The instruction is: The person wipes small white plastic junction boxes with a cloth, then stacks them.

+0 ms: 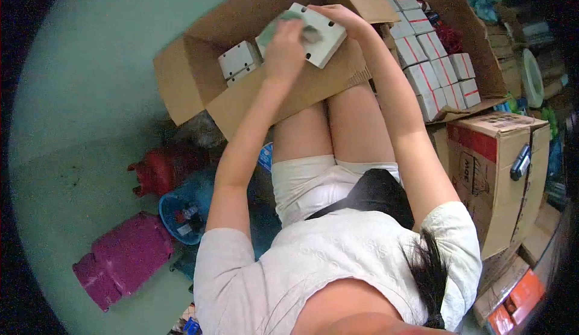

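A white block-shaped piece (329,41) with dark holes is held tilted over the open cardboard box (235,109). My right hand (342,18) grips its upper right edge. My left hand (286,48) is on its left side, its fingers closed on a greenish cloth (278,26) that is blurred by motion and lies against the white face. Further white pieces (237,59) with dark holes sit inside the box, left of my hands. The box's near flap hangs over my thighs.
At the right, a second open carton holds several white boxes (422,51) with red stripes. Below it stands a closed carton (482,172) with a dark device (520,162) on it. A blue basket (181,217), a red object (158,172) and a magenta one (123,259) are at the left.
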Action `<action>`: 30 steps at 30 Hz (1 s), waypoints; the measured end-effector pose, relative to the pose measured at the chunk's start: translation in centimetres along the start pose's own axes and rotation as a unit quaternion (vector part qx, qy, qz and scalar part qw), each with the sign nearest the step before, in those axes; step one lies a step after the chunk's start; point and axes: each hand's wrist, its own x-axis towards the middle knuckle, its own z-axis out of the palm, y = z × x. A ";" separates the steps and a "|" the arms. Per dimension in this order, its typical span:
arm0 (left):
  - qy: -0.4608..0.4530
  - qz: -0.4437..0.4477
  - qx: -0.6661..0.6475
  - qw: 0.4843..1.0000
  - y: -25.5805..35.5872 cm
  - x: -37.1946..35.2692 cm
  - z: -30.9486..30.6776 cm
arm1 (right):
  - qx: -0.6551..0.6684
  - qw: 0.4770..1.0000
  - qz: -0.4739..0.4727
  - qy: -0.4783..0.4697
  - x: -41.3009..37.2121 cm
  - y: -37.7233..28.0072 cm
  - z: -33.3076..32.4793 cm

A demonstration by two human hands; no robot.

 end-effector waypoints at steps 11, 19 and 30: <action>0.014 0.008 0.007 1.000 0.2 0.9 -0.2 | 0.011 1.000 0.028 0.005 -0.1 -0.1 0.0; -0.037 0.107 -0.042 0.993 1.4 -0.1 -0.5 | -0.001 1.000 -0.002 0.020 0.7 0.5 0.0; -0.022 0.142 -0.035 0.989 3.4 -0.7 0.8 | 0.038 0.998 0.053 -0.021 0.6 0.6 -0.6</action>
